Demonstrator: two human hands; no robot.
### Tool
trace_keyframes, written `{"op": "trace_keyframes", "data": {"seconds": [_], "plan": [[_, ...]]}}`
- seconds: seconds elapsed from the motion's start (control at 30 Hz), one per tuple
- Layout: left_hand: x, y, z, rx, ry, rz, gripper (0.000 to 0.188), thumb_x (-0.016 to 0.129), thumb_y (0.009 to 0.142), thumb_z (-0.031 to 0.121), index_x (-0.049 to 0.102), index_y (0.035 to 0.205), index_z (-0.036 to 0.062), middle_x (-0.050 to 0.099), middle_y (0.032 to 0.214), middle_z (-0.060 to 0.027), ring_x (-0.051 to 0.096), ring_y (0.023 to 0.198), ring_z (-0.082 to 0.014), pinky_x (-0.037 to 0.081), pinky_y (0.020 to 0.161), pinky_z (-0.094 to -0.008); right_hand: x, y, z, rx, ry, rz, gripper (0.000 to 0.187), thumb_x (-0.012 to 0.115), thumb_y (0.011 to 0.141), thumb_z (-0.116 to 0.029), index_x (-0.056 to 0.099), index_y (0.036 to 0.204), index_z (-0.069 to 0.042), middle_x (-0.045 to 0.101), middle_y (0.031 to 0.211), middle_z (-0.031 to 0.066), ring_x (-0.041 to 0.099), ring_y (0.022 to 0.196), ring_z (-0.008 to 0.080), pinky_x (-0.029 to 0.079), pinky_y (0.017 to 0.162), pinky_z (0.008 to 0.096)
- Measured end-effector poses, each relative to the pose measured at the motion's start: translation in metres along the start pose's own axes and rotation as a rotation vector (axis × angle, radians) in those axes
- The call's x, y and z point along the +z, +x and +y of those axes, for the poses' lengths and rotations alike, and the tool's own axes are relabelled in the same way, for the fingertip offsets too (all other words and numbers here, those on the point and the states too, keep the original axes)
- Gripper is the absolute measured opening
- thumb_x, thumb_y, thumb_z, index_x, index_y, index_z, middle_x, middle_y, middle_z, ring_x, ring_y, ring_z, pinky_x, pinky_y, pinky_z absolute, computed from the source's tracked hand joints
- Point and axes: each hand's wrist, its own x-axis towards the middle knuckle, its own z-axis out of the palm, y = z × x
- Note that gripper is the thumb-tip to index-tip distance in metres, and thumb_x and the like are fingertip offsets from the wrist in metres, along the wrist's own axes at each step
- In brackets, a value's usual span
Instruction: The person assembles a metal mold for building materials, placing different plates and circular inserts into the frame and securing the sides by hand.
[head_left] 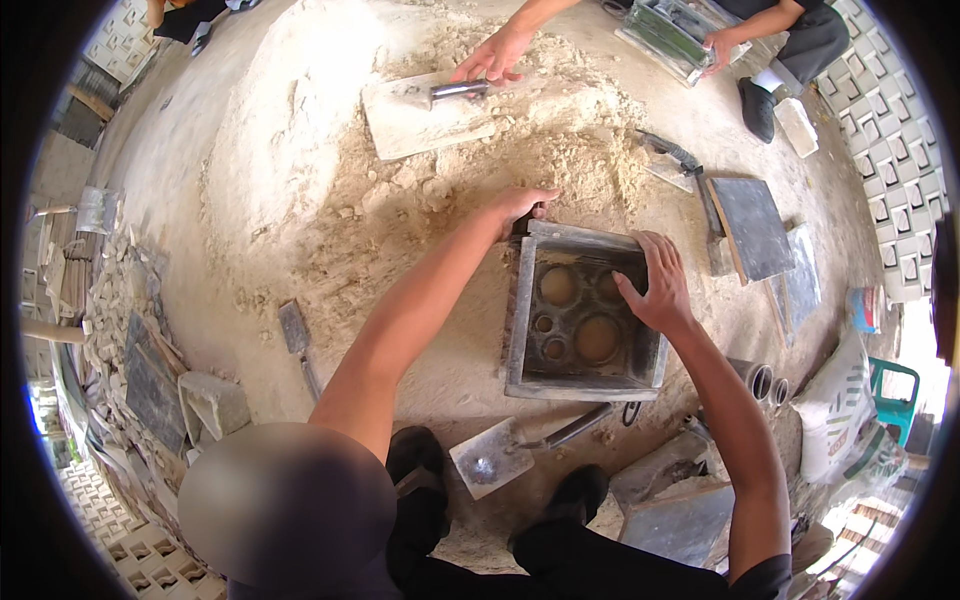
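Note:
A square grey box mold [590,392] sits on the sandy ground in front of me, with several round forms of different sizes [598,339] inside it. At its far left corner my left hand [525,207] is closed around a dark part of the mold, its thumb stretched out; the grip is partly hidden. My right hand [658,285] grips the far right rim, fingers over the edge and thumb inside the wall. Near my shoes lies a square steel trowel [492,458] with a dark handle, close to the mold's near side.
Beyond the mold spreads a heap of pale sandy mix [420,200]. A co-worker's hand [492,58] reaches to a large float [415,115] there; another hand [722,48] holds a greenish mold [670,35]. A small trowel [294,328] lies left, dark boards [750,228] right.

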Motion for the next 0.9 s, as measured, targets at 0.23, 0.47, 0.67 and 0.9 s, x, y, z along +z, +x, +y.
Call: {"op": "trace_keyframes", "data": {"seconds": [0.23,0.47,0.67,0.9], "plan": [[-0.020,0.005,-0.009,0.067,0.349,0.330,0.038,0.071,0.084,0.043,0.070,0.089,0.0055,0.062,0.070,-0.0031,0.054,0.059,-0.0110,0.040,0.052,-0.0240,0.008,0.008,-0.009,-0.006,0.023,-0.002,0.061,0.069,0.081,-0.024,0.044,0.132,-0.001,0.051,0.127,0.0193,0.045,0.123,0.0368,0.029,0.111,0.0487],[0.013,-0.013,0.011,0.079,0.550,0.529,0.019,0.074,0.071,0.021,0.068,0.075,0.0028,0.067,0.070,-0.0069,0.062,0.061,-0.0141,0.046,0.053,-0.0286,0.003,0.003,-0.007,0.002,0.008,-0.008,0.061,0.069,0.080,-0.020,0.044,0.132,-0.001,0.051,0.126,0.0213,0.045,0.122,0.0391,0.031,0.108,0.0479],[0.003,-0.014,0.010,0.133,0.450,0.382,0.015,0.069,0.072,0.015,0.069,0.076,0.0004,0.067,0.073,-0.0092,0.062,0.069,-0.0183,0.047,0.063,-0.0314,0.003,0.005,-0.009,0.012,0.014,-0.021,0.060,0.069,0.081,-0.020,0.044,0.132,-0.001,0.050,0.127,0.0217,0.045,0.123,0.0393,0.031,0.108,0.0480],[0.006,-0.003,0.005,0.125,-0.059,-0.137,0.022,0.064,0.090,0.014,0.060,0.108,0.0026,0.057,0.074,-0.0002,0.052,0.064,-0.0101,0.044,0.059,-0.0271,-0.005,-0.002,-0.001,0.044,-0.032,-0.020,0.061,0.070,0.079,-0.020,0.045,0.131,-0.002,0.051,0.126,0.0209,0.046,0.121,0.0382,0.030,0.109,0.0492]]}}
